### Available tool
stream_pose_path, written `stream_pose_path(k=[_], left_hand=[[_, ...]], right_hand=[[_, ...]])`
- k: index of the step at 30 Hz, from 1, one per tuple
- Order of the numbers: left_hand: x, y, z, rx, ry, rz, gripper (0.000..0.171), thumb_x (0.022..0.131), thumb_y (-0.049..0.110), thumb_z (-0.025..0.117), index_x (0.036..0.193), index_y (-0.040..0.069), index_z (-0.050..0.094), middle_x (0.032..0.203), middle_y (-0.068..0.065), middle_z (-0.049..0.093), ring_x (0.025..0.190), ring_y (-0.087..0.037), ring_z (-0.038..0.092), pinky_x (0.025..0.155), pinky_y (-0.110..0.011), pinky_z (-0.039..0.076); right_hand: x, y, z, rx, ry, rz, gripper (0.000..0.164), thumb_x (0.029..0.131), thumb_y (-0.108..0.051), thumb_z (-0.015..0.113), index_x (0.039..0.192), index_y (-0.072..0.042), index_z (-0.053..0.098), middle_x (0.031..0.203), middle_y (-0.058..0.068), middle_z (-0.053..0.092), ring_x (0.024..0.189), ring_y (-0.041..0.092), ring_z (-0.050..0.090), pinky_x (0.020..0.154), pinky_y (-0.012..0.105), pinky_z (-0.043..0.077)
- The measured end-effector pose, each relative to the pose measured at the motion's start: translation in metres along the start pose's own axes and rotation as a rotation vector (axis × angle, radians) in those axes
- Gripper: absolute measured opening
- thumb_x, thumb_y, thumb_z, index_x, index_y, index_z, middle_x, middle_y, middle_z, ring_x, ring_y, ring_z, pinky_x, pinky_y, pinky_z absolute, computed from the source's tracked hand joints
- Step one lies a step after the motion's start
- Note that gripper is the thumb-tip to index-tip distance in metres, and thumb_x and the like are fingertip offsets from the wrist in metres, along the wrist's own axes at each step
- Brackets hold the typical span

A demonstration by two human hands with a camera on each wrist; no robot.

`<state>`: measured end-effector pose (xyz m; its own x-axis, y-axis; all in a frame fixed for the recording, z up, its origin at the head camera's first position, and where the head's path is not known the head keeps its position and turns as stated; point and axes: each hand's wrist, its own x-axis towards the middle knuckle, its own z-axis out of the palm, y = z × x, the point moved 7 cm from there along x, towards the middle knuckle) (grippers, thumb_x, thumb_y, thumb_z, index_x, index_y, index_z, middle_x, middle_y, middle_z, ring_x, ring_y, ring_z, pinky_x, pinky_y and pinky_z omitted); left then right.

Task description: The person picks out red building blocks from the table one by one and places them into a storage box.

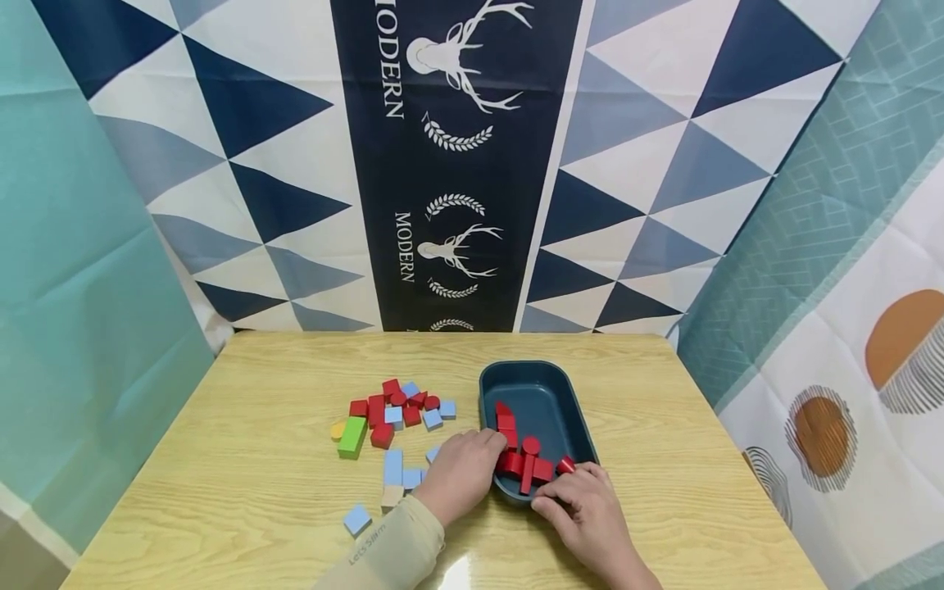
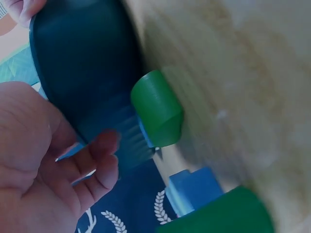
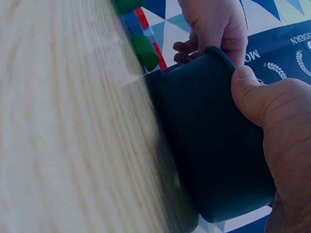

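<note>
A dark blue tray (image 1: 533,395) holds several red blocks (image 1: 542,470) in its near half. My left hand (image 1: 460,471) reaches over the tray's left rim. Its leading fingertips are beside the red blocks, and what they touch is hidden. In the left wrist view, its other fingers (image 2: 99,167) hang loosely curled outside the tray wall. At the near right corner, my right hand (image 1: 590,512) holds the rim, with the thumb outside and the fingers over the edge. A small red cylinder (image 1: 565,465) lies inside, close to those fingers.
Left of the tray, red and light blue blocks lie clustered on the wooden table (image 1: 258,459), with a green block (image 1: 352,437) and a yellow piece (image 1: 338,431). A light blue block (image 1: 357,520) lies nearer the front. A green cylinder (image 2: 156,109) stands beside the tray.
</note>
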<state>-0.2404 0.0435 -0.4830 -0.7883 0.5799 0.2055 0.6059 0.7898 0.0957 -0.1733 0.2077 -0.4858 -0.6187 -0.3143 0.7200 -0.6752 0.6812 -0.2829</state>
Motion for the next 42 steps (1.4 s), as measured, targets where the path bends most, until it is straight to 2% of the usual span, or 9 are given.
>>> stream_pose_path(k=[10,14,16,19,22,26,29,37,42], left_hand=[[-0.001,0.002,0.001,0.034,-0.018,0.023,0.024,0.105,0.011,0.064,0.118,0.024,0.081,0.119,0.005,0.073,0.101,-0.014,0.067,0.088,-0.027,0.058],[-0.007,0.001,-0.001,-0.004,-0.019,0.035,0.029,0.106,0.01,0.062,0.128,0.022,0.077,0.133,0.003,0.071,0.116,-0.016,0.068,0.098,-0.032,0.059],[-0.011,-0.006,-0.007,-0.037,0.015,0.02,0.031,0.106,0.009,0.062,0.132,0.021,0.075,0.141,0.002,0.069,0.124,-0.019,0.068,0.104,-0.036,0.058],[-0.018,-0.028,-0.023,-0.063,0.095,-0.053,0.031,0.102,0.011,0.068,0.131,0.018,0.074,0.142,-0.002,0.069,0.127,-0.022,0.068,0.106,-0.041,0.058],[-0.029,-0.063,-0.038,-0.037,0.148,-0.194,0.028,0.097,0.018,0.077,0.125,0.014,0.076,0.131,-0.006,0.073,0.117,-0.027,0.069,0.1,-0.043,0.061],[-0.047,-0.109,-0.04,-0.015,0.096,-0.392,0.027,0.094,0.024,0.082,0.115,0.007,0.077,0.115,-0.013,0.073,0.097,-0.03,0.067,0.087,-0.045,0.062],[-0.058,-0.129,-0.034,-0.046,0.061,-0.475,0.027,0.094,0.022,0.084,0.111,0.003,0.076,0.109,-0.016,0.072,0.091,-0.03,0.068,0.085,-0.047,0.063],[-0.062,-0.144,-0.022,-0.129,0.091,-0.527,0.028,0.093,0.006,0.082,0.118,-0.001,0.073,0.107,-0.018,0.069,0.085,-0.026,0.073,0.081,-0.043,0.066],[-0.052,-0.129,-0.038,-0.27,0.138,-0.535,0.032,0.094,0.006,0.079,0.125,0.003,0.072,0.125,-0.017,0.068,0.103,-0.03,0.073,0.093,-0.047,0.064]], right_hand=[[0.001,0.0,0.0,-0.011,-0.007,0.006,0.022,0.078,-0.02,0.091,0.089,-0.033,0.077,0.085,-0.022,0.074,0.077,-0.001,0.062,0.096,0.031,0.038],[0.0,0.0,0.001,-0.006,-0.01,0.011,0.022,0.079,-0.02,0.091,0.089,-0.034,0.077,0.085,-0.021,0.073,0.075,-0.003,0.059,0.096,0.031,0.038],[0.001,0.0,0.001,-0.003,-0.015,0.014,0.021,0.08,-0.021,0.09,0.089,-0.034,0.077,0.086,-0.022,0.073,0.076,-0.003,0.06,0.096,0.031,0.039],[0.002,-0.001,0.002,0.002,-0.017,0.009,0.021,0.081,-0.021,0.09,0.09,-0.035,0.077,0.086,-0.022,0.074,0.076,-0.002,0.06,0.096,0.032,0.039],[0.002,-0.001,0.002,0.002,-0.015,0.009,0.022,0.08,-0.021,0.09,0.09,-0.035,0.077,0.085,-0.022,0.074,0.074,-0.003,0.058,0.096,0.031,0.039],[0.001,-0.002,0.001,0.001,-0.006,0.012,0.023,0.079,-0.02,0.091,0.089,-0.035,0.077,0.085,-0.023,0.074,0.075,-0.002,0.059,0.096,0.031,0.039],[0.002,-0.003,0.002,-0.003,-0.002,0.007,0.023,0.079,-0.02,0.091,0.089,-0.035,0.077,0.085,-0.023,0.073,0.076,-0.001,0.061,0.096,0.032,0.038],[0.004,-0.011,0.01,-0.004,-0.005,0.006,0.021,0.081,-0.022,0.09,0.09,-0.035,0.077,0.085,-0.024,0.073,0.077,-0.001,0.061,0.096,0.032,0.038],[0.004,-0.011,0.009,-0.011,-0.017,0.018,0.02,0.081,-0.022,0.09,0.089,-0.035,0.077,0.085,-0.024,0.073,0.078,-0.003,0.061,0.095,0.032,0.039]])
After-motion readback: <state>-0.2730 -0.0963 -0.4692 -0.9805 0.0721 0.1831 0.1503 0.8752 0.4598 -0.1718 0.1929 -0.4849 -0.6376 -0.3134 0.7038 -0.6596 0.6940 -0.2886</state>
